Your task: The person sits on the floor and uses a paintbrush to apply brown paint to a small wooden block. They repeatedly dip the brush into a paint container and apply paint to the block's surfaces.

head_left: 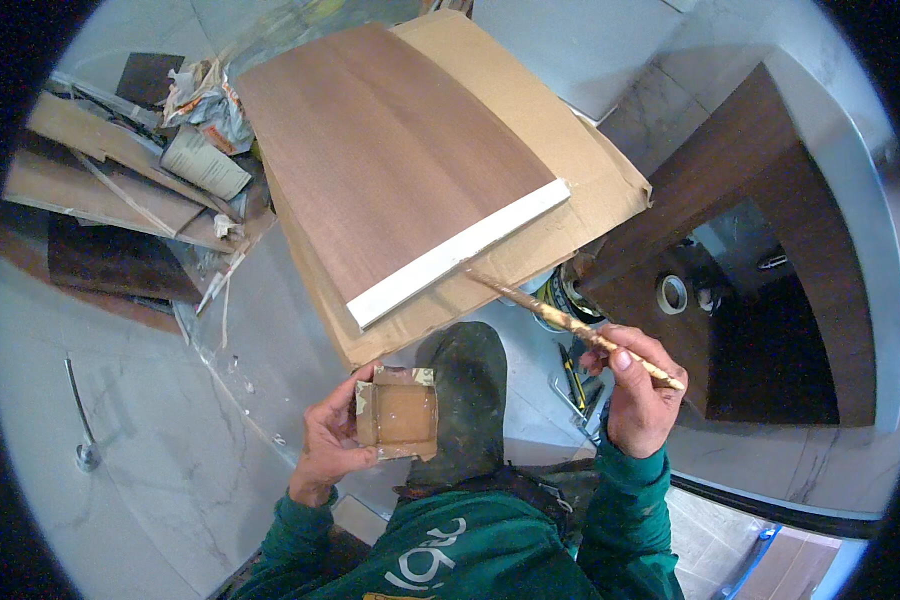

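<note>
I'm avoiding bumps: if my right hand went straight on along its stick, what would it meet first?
Likely the white edge strip of the brown board, where the stick points; depth is unclear, they may already touch.

From here I see white lettering (425, 560) across the green sweatshirt (515, 515); the print on that pale can (205, 162) is too small to read.

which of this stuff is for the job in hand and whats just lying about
Likely in the job:
small open box in left grip
stained stick in right grip
brown panel with white edge
cardboard beneath

Apparently lying about:
tape roll
crumpled bag
wooden boards
pale container
yellow-and-black tool
</note>
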A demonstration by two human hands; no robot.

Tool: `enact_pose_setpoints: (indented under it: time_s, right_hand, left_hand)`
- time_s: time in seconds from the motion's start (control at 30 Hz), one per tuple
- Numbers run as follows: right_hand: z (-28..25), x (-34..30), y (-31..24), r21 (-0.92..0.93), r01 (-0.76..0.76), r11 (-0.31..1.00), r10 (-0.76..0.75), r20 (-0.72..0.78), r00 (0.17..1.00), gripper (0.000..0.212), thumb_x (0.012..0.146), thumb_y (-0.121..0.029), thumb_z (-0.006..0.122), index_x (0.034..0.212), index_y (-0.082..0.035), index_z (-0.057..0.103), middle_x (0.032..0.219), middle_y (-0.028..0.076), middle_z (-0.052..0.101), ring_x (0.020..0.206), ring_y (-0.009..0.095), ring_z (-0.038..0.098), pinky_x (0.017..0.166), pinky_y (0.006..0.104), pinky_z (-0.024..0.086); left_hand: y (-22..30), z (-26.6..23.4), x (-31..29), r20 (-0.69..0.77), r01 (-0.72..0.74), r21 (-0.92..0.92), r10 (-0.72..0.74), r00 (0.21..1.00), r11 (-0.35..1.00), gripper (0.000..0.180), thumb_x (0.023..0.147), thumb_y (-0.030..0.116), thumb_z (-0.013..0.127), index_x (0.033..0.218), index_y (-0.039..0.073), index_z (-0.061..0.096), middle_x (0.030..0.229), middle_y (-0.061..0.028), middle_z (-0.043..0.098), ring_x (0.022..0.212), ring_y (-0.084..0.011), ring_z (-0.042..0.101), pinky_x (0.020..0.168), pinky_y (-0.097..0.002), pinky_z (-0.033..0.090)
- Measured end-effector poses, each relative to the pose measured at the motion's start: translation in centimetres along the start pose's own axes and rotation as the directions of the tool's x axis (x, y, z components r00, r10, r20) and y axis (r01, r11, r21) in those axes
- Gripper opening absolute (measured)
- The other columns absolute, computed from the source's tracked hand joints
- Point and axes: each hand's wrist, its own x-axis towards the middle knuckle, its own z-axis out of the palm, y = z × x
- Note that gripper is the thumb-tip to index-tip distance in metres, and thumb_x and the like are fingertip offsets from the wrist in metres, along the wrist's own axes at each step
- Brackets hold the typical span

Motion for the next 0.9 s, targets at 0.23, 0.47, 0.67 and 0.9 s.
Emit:
enact_pose_setpoints:
  time_s: [0.23,0.47,0.67,0.9]
  right_hand:
    - [0.3,0.5,0.9,-0.001,-0.063,0.998,0.063,-0.014,0.998,0.02,0.087,-0.01,0.066,0.101,0.004,0.07,0.091,0.014,0.07,0.074,0.018,0.065,0.067,0.0272,0.05]
    - [-2.1,1.9,1.4,-0.045,-0.051,0.998,0.046,-0.117,0.992,0.026,0.088,-0.011,0.063,0.107,0.007,0.066,0.087,0.017,0.069,0.073,0.021,0.065,0.066,0.0317,0.05]
    - [-6.7,-1.2,-0.7,0.055,-0.019,0.998,0.031,-0.23,0.973,0.024,0.087,-0.013,0.062,0.103,0.004,0.068,0.087,0.015,0.07,0.073,0.021,0.065,0.065,0.0307,0.051]
    - [-11.2,-6.8,-2.4,0.245,-0.175,0.953,0.223,-0.184,0.957,0.025,0.088,-0.018,0.06,0.097,0.004,0.066,0.082,0.019,0.069,0.066,0.026,0.065,0.06,0.0344,0.052]
  left_hand:
    - [-0.1,0.3,0.2,0.001,0.008,0.054,-0.008,1.0,0.999,0.095,0.058,0.005,0.08,0.142,-0.007,0.037,0.139,-0.0145,0.049,0.128,-0.0243,0.049,0.109,-0.0395,0.038]
    - [-0.2,0.4,0.1,0.015,-0.015,0.01,0.015,1.0,1.0,0.096,0.061,0.009,0.086,0.141,-0.008,0.037,0.14,-0.0157,0.048,0.128,-0.0262,0.049,0.108,-0.0422,0.04]
    - [0.3,1.4,0.5,0.032,-0.037,0.092,0.034,0.999,0.995,0.097,0.061,0.009,0.086,0.142,-0.009,0.035,0.14,-0.0164,0.048,0.128,-0.0266,0.049,0.108,-0.0436,0.04]
    - [-0.7,6.3,2.8,0.208,-0.082,0.216,0.036,0.978,0.973,0.097,0.062,0.004,0.083,0.143,-0.009,0.033,0.139,-0.0148,0.048,0.127,-0.0239,0.049,0.109,-0.0387,0.037]
